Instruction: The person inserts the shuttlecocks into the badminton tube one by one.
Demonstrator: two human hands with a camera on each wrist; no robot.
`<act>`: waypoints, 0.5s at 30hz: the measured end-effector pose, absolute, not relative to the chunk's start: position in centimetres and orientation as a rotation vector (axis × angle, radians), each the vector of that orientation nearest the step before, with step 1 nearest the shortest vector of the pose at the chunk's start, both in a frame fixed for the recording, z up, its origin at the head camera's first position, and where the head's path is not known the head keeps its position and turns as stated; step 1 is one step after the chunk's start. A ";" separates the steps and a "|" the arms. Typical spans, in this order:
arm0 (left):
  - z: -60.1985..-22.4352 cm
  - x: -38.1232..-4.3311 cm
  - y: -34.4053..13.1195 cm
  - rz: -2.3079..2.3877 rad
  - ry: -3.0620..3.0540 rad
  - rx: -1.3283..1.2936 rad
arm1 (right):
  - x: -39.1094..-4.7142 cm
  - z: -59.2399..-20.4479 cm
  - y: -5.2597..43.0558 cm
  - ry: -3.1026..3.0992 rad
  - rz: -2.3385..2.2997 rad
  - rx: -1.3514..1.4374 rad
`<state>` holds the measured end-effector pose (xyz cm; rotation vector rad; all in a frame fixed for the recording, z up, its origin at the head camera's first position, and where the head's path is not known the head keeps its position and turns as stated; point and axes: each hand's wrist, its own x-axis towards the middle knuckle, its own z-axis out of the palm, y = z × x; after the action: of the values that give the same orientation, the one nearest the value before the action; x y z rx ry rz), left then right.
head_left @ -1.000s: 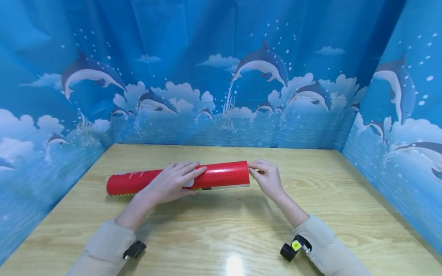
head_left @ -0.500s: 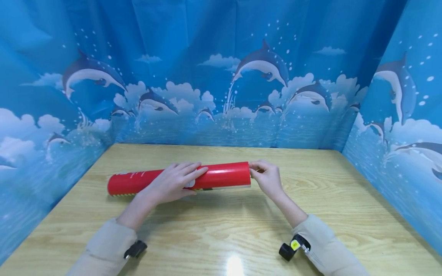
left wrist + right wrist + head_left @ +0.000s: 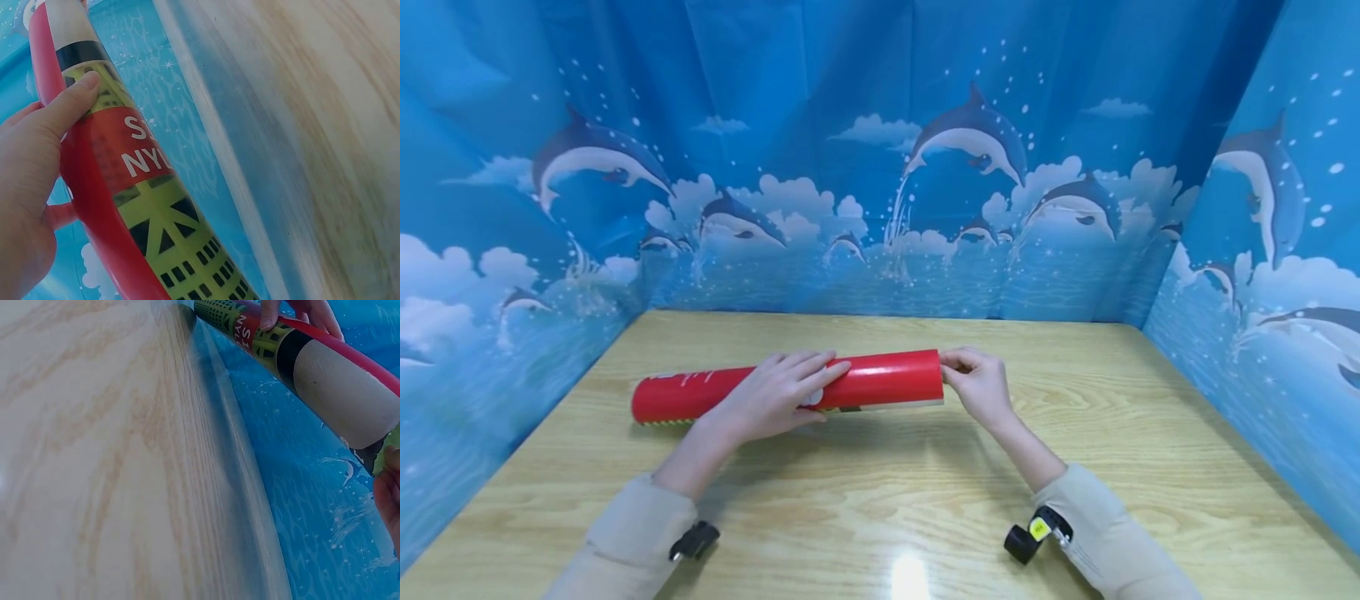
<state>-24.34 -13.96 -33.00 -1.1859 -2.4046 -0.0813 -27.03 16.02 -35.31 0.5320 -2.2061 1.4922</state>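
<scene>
A red shuttlecock tube point(image 3: 891, 379) with a clear side lies across the table, its right end raised. Through the clear side in the left wrist view, yellow-green shuttlecock skirts point(image 3: 164, 215) show, beside a red label point(image 3: 125, 147) with white letters. My left hand point(image 3: 772, 397) grips the tube around its middle, thumb pressed on the clear side. At the tube's right end my right hand point(image 3: 977, 385) has thumb and forefinger pinched together at the rim. A green piece point(image 3: 389, 445) shows there beside a dark torn edge point(image 3: 367, 457); the rest of it is hidden by the fingers.
The wooden table point(image 3: 850, 517) runs back to a blue curtain point(image 3: 820, 75) printed with dolphins, which also closes off both sides. Black wrist cameras sit on the left sleeve point(image 3: 640, 521) and right sleeve point(image 3: 1097, 517).
Both hands stay at the same places on the tube. The tube and right hand shift only very slightly, and the small dark bit seen at the right fingertips earlier is less visible now.
</scene>
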 end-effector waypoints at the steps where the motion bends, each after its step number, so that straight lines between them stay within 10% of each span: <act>1: -33.0 -24.4 -13.9 -0.084 -2.409 -1.185 | -27.1 -35.3 16.1 -2.209 1.475 0.533; 15: -33.2 -25.2 -14.7 -0.069 -2.509 -1.177 | -27.2 -35.3 18.2 -2.352 1.507 0.499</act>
<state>-25.17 -14.72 -33.16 -1.1767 -2.5089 -0.0692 -27.17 18.18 -35.29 0.4994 -2.3524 1.5075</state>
